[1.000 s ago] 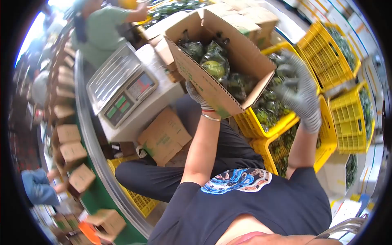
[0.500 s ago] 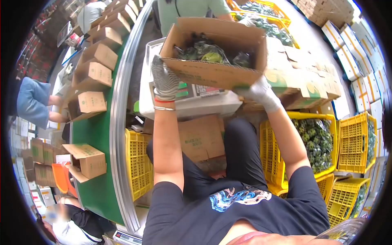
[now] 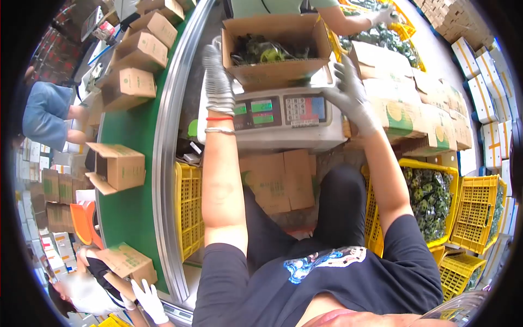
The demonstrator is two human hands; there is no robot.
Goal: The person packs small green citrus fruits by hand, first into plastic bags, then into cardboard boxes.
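Note:
An open-topped cardboard box (image 3: 278, 74) sits on a white digital scale (image 3: 267, 137) in front of me. Dark green produce in clear bags (image 3: 259, 50) lies inside it, with a brighter green patch in the middle. My left hand (image 3: 219, 82), in a grey striped glove, is at the box's left side with fingers stretched out straight. Off the box's right front corner, my gloved right hand (image 3: 351, 97) has its fingers spread and holds nothing. Lit green digits show on the scale's display (image 3: 262, 111), between my wrists.
A green conveyor (image 3: 131, 212) with several open boxes runs along my left, behind a metal rail. Flattened cartons (image 3: 395, 109) are stacked at the right. Yellow crates (image 3: 455, 201) of bagged greens stand by my right leg. A co-worker's gloved hand (image 3: 384, 16) reaches over crates across from me.
The box has come down from a tilted, lifted hold onto the scale. My right hand has let go and moved off its corner. Boxes on the conveyor have shifted toward me.

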